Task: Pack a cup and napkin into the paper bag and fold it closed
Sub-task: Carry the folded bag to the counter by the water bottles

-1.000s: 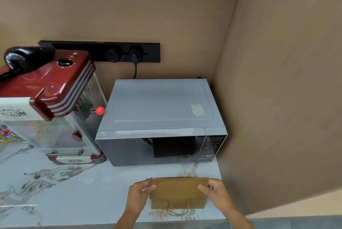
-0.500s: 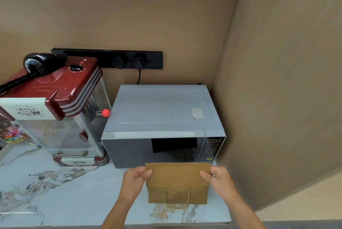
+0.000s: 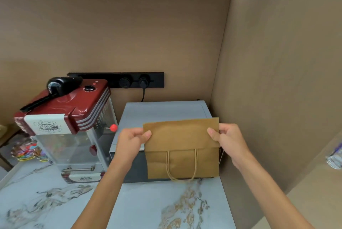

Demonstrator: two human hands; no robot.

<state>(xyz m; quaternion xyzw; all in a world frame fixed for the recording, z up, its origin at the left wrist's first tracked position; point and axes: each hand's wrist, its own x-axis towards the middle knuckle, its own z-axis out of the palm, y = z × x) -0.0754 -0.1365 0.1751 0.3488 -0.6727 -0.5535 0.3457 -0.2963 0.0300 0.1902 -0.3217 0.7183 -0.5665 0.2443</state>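
Brown paper bag (image 3: 182, 156) was held aloft, flat, pinched shut-fingered at its top corners by left hand (image 3: 132, 142) and right hand (image 3: 229, 140); opening was judged next.

Both bare forearms reach forward and up, the left hand (image 3: 131, 142) and right hand (image 3: 228, 140) raised level, each in a thumb-and-finger pinch grip, thumbs facing inward toward each other.

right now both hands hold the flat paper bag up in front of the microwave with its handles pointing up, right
Not quite: in the head view the paper bag has its handles hanging down. Otherwise yes: the left hand and right hand pinch its top corners before the microwave.
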